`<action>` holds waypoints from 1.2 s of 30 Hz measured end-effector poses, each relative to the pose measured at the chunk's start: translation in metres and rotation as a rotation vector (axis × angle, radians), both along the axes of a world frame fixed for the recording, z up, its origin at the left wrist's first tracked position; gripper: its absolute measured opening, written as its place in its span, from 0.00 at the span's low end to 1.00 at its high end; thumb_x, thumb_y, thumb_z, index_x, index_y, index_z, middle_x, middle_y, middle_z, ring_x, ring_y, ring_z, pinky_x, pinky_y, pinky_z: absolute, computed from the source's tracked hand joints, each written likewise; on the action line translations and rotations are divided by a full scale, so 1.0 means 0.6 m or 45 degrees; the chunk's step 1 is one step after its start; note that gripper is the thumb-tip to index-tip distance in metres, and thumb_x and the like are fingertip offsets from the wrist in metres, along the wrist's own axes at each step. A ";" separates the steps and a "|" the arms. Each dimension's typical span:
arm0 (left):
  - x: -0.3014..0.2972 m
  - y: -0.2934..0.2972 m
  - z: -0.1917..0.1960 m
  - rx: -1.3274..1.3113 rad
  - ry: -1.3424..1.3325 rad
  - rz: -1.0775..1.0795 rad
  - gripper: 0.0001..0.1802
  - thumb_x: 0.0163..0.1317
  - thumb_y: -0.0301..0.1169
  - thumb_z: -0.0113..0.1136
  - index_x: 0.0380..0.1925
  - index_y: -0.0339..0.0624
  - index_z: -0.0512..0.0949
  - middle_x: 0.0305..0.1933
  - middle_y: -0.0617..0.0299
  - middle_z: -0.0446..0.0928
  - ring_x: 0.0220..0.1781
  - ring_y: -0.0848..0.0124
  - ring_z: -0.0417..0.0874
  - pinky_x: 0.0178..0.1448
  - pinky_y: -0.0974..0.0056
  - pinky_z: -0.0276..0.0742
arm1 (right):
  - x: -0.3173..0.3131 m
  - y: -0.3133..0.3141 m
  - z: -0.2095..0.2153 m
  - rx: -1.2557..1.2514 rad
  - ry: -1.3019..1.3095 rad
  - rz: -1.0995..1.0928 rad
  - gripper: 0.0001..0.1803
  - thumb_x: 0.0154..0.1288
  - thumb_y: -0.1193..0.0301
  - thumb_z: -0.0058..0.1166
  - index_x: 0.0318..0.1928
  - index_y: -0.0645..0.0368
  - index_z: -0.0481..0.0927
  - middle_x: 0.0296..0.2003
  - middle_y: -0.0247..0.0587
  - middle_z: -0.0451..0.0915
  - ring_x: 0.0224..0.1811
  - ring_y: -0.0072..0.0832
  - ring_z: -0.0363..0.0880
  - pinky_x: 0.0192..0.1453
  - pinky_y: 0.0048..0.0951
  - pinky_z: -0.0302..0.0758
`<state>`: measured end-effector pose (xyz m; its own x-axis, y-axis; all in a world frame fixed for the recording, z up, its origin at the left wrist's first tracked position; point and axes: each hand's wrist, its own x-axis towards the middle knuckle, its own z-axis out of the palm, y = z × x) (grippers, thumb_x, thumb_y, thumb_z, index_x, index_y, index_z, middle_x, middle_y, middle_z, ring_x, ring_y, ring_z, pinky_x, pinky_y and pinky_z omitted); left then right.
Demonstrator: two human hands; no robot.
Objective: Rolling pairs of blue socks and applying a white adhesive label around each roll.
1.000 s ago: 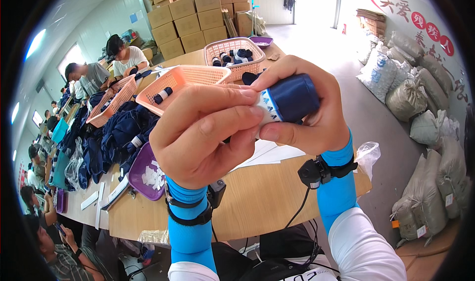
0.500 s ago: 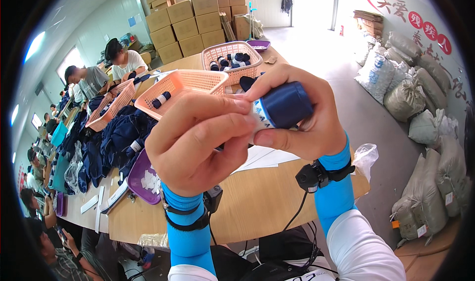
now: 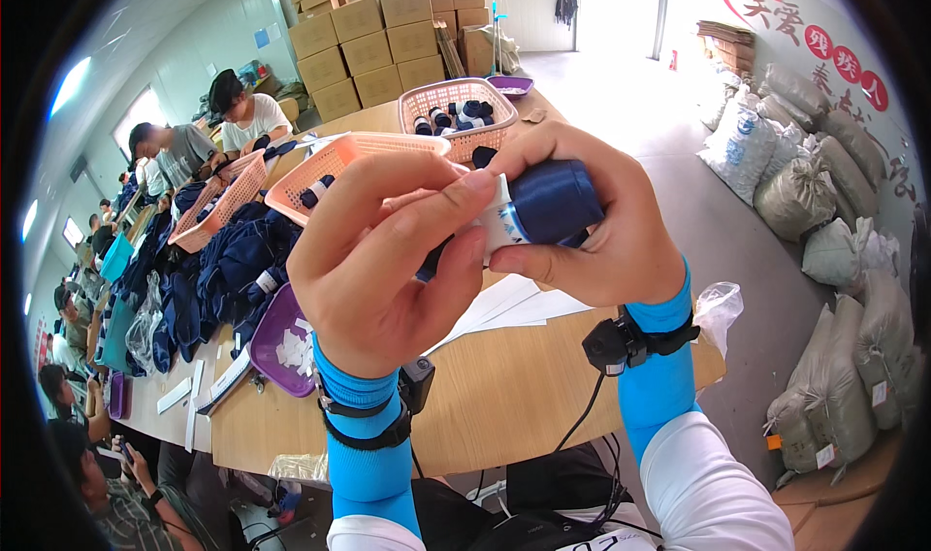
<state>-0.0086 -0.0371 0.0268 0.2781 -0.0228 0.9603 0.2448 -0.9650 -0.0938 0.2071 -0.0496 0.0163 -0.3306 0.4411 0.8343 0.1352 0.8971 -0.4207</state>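
Observation:
In front of me, above the table, I hold a smooth navy blue fabric roll (image 3: 558, 202) with a white, blue-patterned paper band (image 3: 504, 226) round its left part. My right hand (image 3: 616, 231) is closed round the roll from the right, thumb below and fingers over the top. My left hand (image 3: 383, 250) pinches the band's end at the roll's left side with thumb and forefinger. Its other fingers are curled, and they hide part of the roll's left end. Dark cloth shows behind my left hand.
White paper strips (image 3: 495, 308) lie under my hands. Nearby are a purple tray (image 3: 260, 352) of white pieces, a pink basket (image 3: 281, 194), a pink basket with several banded rolls (image 3: 456, 114), and heaped navy fabric (image 3: 238, 250). Co-workers sit along the left; sacks (image 3: 853, 328) line the right wall.
My left fingertips have moved slightly up along the band, and its end now stands out at the top. The roll has turned a little and shifted slightly left in my right hand.

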 end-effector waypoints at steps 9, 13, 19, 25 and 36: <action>-0.005 -0.008 0.008 -0.150 0.065 0.031 0.13 0.54 0.17 0.78 0.40 0.37 0.90 0.34 0.59 0.83 0.36 0.65 0.88 0.40 0.63 0.84 | 0.006 -0.016 0.008 -0.118 -0.143 -0.223 0.27 0.57 0.74 0.83 0.54 0.59 0.82 0.50 0.36 0.84 0.52 0.23 0.81 0.60 0.29 0.79; -0.006 -0.007 0.005 -0.180 0.045 0.062 0.11 0.54 0.19 0.79 0.38 0.37 0.89 0.32 0.60 0.81 0.33 0.65 0.86 0.36 0.62 0.80 | -0.001 -0.017 0.006 -0.156 -0.144 -0.214 0.27 0.57 0.74 0.83 0.54 0.59 0.82 0.50 0.35 0.84 0.53 0.23 0.80 0.60 0.30 0.78; 0.002 -0.003 0.003 -0.109 0.101 0.075 0.12 0.56 0.20 0.78 0.41 0.39 0.89 0.34 0.59 0.81 0.33 0.64 0.85 0.35 0.62 0.79 | 0.010 -0.011 0.002 0.003 -0.106 -0.215 0.26 0.53 0.76 0.83 0.52 0.54 0.85 0.45 0.39 0.81 0.47 0.35 0.82 0.52 0.35 0.80; -0.011 0.023 -0.012 -0.205 0.036 -0.105 0.12 0.58 0.20 0.77 0.42 0.38 0.88 0.36 0.58 0.81 0.32 0.63 0.84 0.35 0.64 0.79 | -0.004 -0.012 0.007 -0.098 -0.232 -0.155 0.29 0.56 0.73 0.84 0.55 0.59 0.81 0.51 0.36 0.83 0.55 0.24 0.80 0.63 0.30 0.77; 0.025 0.040 -0.041 0.212 -0.128 0.138 0.08 0.53 0.33 0.69 0.32 0.47 0.81 0.35 0.63 0.74 0.32 0.63 0.85 0.30 0.57 0.82 | 0.030 -0.011 0.000 -0.182 -0.072 -0.215 0.30 0.59 0.75 0.82 0.58 0.63 0.78 0.54 0.36 0.79 0.56 0.24 0.79 0.64 0.29 0.78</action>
<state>0.0063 -0.0129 0.0023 0.1906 -0.1587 0.9687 0.3626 -0.9057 -0.2197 0.2253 -0.0562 0.0165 -0.2862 0.6065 0.7418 0.3052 0.7916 -0.5294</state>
